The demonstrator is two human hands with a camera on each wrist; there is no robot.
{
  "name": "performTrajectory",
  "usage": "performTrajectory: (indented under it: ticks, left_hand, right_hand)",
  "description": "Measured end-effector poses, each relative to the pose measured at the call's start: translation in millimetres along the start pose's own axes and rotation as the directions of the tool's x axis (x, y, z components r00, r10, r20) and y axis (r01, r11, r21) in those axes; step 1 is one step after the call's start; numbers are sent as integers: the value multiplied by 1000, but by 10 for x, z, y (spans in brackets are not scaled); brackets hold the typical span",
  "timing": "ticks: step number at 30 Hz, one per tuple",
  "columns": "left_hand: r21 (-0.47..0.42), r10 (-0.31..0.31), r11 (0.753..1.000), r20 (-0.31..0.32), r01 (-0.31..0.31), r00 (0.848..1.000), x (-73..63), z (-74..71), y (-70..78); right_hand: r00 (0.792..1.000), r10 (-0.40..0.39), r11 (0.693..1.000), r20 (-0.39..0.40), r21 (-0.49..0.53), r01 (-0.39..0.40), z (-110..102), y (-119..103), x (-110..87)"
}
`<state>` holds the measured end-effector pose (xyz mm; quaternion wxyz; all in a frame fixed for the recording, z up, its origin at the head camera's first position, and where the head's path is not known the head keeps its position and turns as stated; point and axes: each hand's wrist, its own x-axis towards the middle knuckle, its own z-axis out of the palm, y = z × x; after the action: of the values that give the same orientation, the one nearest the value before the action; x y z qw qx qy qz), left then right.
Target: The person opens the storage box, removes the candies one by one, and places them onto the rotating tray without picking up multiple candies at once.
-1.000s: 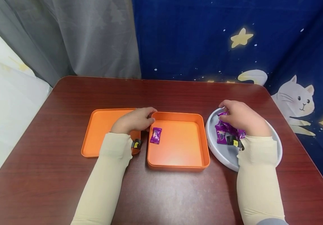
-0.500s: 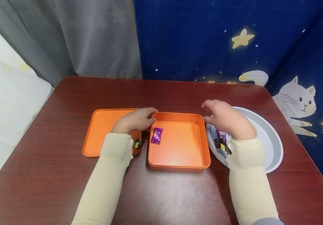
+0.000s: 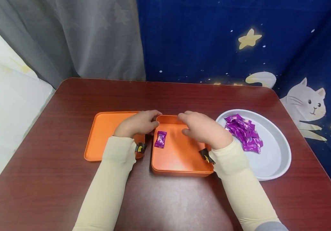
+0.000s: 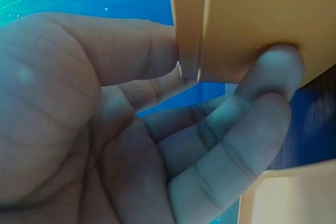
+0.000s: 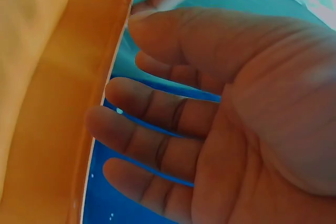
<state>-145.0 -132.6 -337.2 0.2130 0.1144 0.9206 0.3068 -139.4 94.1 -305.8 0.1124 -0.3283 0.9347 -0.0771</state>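
My left hand (image 3: 138, 124) holds the back left corner of an open square orange box (image 3: 182, 173). In the left wrist view its thumb is at the rim and its fingertips (image 4: 275, 72) press against the outer wall. One purple-wrapped candy (image 3: 160, 139) lies inside, by the box's left wall. Over the box's right part hovers my right hand (image 3: 207, 130), its fingers loosely extended. The right wrist view shows nothing between those fingers (image 5: 142, 135), which overlap the box's rim there. A heap of similar purple candies (image 3: 243, 133) lies on a round white plate (image 3: 278, 157) at the right.
A flat orange lid (image 3: 103, 138) lies left of the box, partly behind the left hand and sleeve. The brown table (image 3: 168, 96) has its far edge before grey and blue curtains. The plate stands close against the box's right side.
My right hand has moved left from the candies on the plate to above the box, uncovering the heap. My left hand stays at the box's corner, and the candy inside has not moved.
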Motion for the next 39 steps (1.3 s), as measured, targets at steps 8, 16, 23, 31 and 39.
performTrajectory:
  ticks: [8, 16, 23, 31, 39]
  left_hand:
    - [-35, -3, 999, 24, 3, 1000, -8, -11, -21]
    - [-41, -4, 999, 31, 5, 1000, -11, -13, -27]
    - [-53, -6, 999, 30, 8, 1000, 9, -8, -37]
    - [-31, -4, 999, 28, 5, 1000, -2, -15, -27]
    - [-38, 5, 999, 33, -4, 999, -8, -19, -24]
  right_hand:
    - [991, -121, 992, 57, 31, 119, 130, -104, 103]
    - [968, -235, 970, 90, -45, 239, 251, -246, 218]
    - [965, -237, 962, 112, -108, 249, 342, -262, 294]
    - [960, -251, 955, 125, -128, 266, 394, -245, 336]
    - [959, -261, 955, 111, -113, 273, 412, -249, 323]
